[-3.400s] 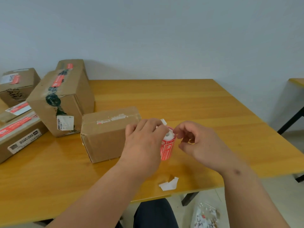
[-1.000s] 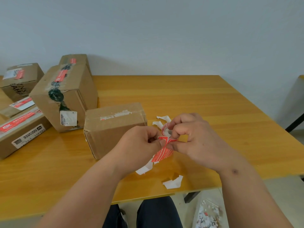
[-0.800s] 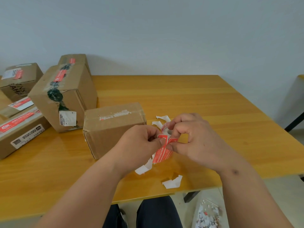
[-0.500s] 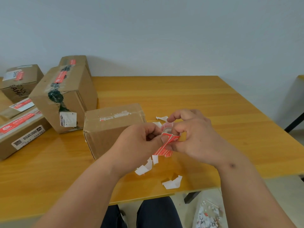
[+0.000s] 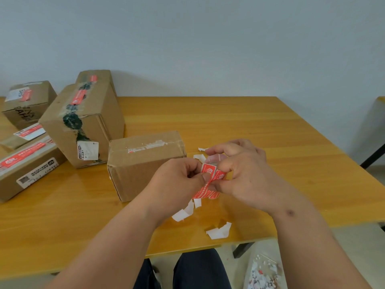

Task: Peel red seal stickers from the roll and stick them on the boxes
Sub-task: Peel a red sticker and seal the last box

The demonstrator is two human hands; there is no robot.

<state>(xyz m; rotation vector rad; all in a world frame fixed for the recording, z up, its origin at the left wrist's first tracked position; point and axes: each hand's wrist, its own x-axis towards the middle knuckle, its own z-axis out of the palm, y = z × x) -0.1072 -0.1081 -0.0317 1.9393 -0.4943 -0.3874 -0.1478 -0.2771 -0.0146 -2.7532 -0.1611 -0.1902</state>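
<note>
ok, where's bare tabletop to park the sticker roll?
Free: the right half of the table, and the far strip behind the nearest box. Crowded: the left side with stacked boxes, and paper scraps near both hands.

Six brown cardboard boxes (image 5: 143, 163) sit on one yellow wooden table (image 5: 239, 126). Two bare hands (image 5: 177, 184) share one roll of red seal stickers (image 5: 210, 176). Several white backing-paper scraps (image 5: 218, 231) lie scattered.
</note>
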